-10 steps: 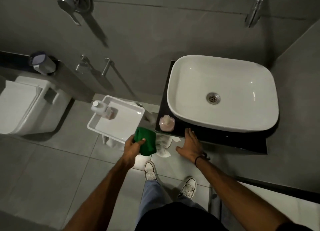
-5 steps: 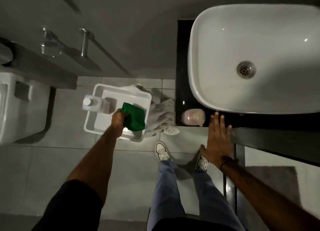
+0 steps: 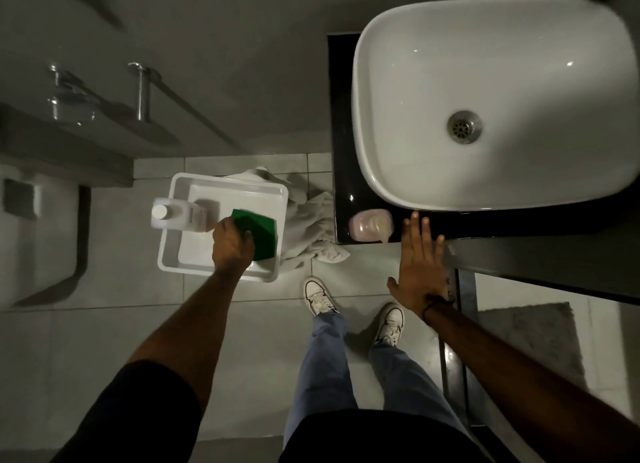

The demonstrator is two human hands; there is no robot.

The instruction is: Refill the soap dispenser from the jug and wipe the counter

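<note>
My left hand [image 3: 231,245] holds a green cloth [image 3: 260,230] down inside a white tray [image 3: 166,254] that stands low beside the counter. A clear jug with a white cap [image 3: 175,214] lies in the tray's left side, just left of my hand. The pink soap dispenser [image 3: 370,224] stands on the black counter [image 3: 341,123] at its front left corner. My right hand [image 3: 419,260] rests flat, fingers spread, on the counter's front edge just right of the dispenser.
A white basin [image 3: 398,81] fills most of the counter. A pale towel [image 3: 308,227] lies crumpled between tray and counter. A toilet [image 3: 34,240] stands at the left, a wall rail [image 3: 140,91] above. My shoes [image 3: 320,296] are on the tiled floor. A grey mat [image 3: 533,341] lies at right.
My left hand has carried the green cloth from the counter's edge down into the tray. The view has tilted downward. My right hand stays on the counter's front edge.
</note>
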